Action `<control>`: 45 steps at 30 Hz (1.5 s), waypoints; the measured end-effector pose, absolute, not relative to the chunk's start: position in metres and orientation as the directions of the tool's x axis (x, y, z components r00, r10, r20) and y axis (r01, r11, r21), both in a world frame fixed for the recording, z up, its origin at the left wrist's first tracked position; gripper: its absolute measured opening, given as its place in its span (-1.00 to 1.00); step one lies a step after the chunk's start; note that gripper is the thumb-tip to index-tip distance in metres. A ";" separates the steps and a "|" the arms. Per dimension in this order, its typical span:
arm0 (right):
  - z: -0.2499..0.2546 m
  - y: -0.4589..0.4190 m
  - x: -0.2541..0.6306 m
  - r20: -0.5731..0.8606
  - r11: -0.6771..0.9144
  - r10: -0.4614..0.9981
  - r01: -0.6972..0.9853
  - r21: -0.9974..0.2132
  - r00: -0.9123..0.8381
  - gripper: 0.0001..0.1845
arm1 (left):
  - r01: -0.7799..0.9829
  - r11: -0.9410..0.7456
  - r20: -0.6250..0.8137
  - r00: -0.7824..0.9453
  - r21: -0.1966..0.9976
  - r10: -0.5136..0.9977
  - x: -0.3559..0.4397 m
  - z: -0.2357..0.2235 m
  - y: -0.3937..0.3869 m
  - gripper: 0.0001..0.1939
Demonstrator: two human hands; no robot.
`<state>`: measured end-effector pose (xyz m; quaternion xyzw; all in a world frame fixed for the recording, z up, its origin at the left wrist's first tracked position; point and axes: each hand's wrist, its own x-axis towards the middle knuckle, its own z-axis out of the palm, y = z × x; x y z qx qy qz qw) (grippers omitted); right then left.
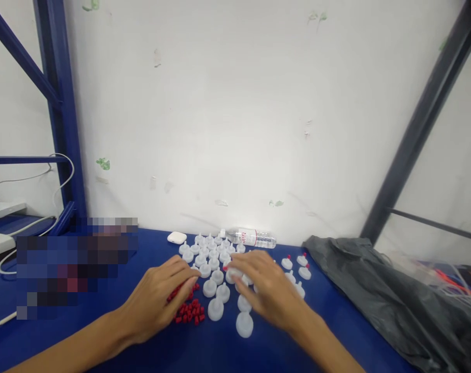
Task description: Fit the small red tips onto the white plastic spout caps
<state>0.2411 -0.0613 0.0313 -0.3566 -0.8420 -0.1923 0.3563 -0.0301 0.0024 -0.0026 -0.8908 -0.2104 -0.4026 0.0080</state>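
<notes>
My left hand (161,295) is above a pile of small red caps (191,312), with thumb and fingers drawn together. What its fingertips hold, if anything, is too small to make out. Slightly blurred, my right hand (268,287) has its fingers closed around a white nozzle cap (232,275) with a spot of red at its tip. Many more white nozzle caps (216,309) stand on the blue table between and beyond the hands, bare at the tip. Several white nozzle caps with red tips (304,272) sit to the right.
A clear plastic bottle (254,238) lies by the wall, with a white earphone case (177,238) to its left. Dark grey fabric (391,295) covers the table's right side. Blue metal posts (62,103) and a white cable (67,178) are at the left.
</notes>
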 end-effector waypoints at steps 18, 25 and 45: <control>0.002 0.000 0.371 0.603 0.042 0.797 0.995 -0.096 0.025 -0.84 | 0.536 -0.783 0.590 0.535 0.316 0.605 -0.041 -0.002 0.017 -0.63; -0.006 0.003 0.370 0.532 0.059 0.846 0.992 -0.115 0.012 -0.89 | 0.583 -0.717 0.583 0.449 0.382 0.677 -0.039 -0.003 0.016 -0.66; 0.009 -0.012 0.369 0.263 0.137 0.964 0.908 -0.396 -0.031 -0.89 | 0.773 -0.579 0.370 0.475 0.258 0.799 -0.042 -0.004 0.022 -0.76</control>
